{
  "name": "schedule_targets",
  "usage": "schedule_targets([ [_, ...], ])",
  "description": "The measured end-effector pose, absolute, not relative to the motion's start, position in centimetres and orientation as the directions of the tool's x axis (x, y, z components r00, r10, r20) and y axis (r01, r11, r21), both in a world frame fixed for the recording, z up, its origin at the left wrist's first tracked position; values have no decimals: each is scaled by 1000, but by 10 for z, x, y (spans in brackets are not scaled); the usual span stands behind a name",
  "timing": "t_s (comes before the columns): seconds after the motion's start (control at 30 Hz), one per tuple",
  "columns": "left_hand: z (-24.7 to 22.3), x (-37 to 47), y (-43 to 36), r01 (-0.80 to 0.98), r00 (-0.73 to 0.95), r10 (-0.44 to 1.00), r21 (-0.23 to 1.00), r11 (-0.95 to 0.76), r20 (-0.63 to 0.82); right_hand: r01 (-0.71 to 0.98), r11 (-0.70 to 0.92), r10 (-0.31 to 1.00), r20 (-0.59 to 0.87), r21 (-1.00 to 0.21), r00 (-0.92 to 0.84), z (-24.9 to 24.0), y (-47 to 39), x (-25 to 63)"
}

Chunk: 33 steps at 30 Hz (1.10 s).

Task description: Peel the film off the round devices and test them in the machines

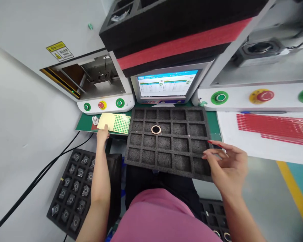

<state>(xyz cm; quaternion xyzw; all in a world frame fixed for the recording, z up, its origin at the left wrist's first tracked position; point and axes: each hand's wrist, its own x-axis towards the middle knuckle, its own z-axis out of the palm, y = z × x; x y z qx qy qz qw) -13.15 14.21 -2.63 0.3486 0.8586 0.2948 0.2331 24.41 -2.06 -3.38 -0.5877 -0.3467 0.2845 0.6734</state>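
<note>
A dark foam tray (164,159) with many compartments lies in front of me, and one round black piece with a gold rim (156,129) rests on it, left of centre. My left hand (102,134) touches the lower edge of a pale yellow sheet with green dots (114,123), fingers mostly curled; whether it grips the sheet is unclear. Over the tray's right edge is my right hand (226,164), thumb and fingertips close together, the index finger stretched out. Anything between those fingertips is too small to make out.
Behind the tray stands a monitor (168,85) under stacked foam trays (176,43). Machines with green and red buttons flank it. Red sticker strips (275,127) lie at the right. A filled parts tray (72,191) sits at lower left, near black cables (40,173). Another tray is at lower right.
</note>
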Motion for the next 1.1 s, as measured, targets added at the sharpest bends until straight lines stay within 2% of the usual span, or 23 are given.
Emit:
schedule_targets([
  [0.13, -50, -124, 138, 242, -664, 647, 712, 659, -374, 29, 133, 802, 125, -991, 584, -30, -20, 241],
  [0.3, -64, -113, 135, 75, -681, 611, 791, 608, -405, 67, 155, 801, 165, -986, 576, -29, -23, 240],
  [0.43, -56, -101, 136, -18, -701, 629, 891, 454, -335, 119, 138, 833, 180, -983, 523, -30, -25, 239],
  [0.57, -20, -82, 124, -60, -708, 685, 980, 188, -174, 184, 132, 858, 205, -974, 471, -25, -25, 235],
  [0.63, 4, -69, 109, -91, -663, 740, 993, 70, -113, 203, 154, 863, 232, -967, 449, -19, -22, 230],
  [0.7, 25, -54, 89, -144, -568, 816, 989, 28, -106, 204, 186, 870, 258, -961, 421, -10, -19, 221],
  [0.8, 46, -31, 56, -211, -381, 906, 971, 109, -184, 160, 291, 869, 330, -943, 368, 9, -14, 204],
  [0.93, 55, -7, 26, -238, -184, 931, 933, 269, -316, 137, 455, 829, 475, -880, 297, 34, -11, 185],
  [1.0, 54, -1, 18, -256, -122, 927, 914, 316, -354, 121, 466, 837, 481, -876, 260, 39, -10, 179],
  [1.1, 53, 3, 10, -317, -17, 916, 871, 376, -402, 58, 391, 885, 393, -919, 249, 38, -10, 174],
])
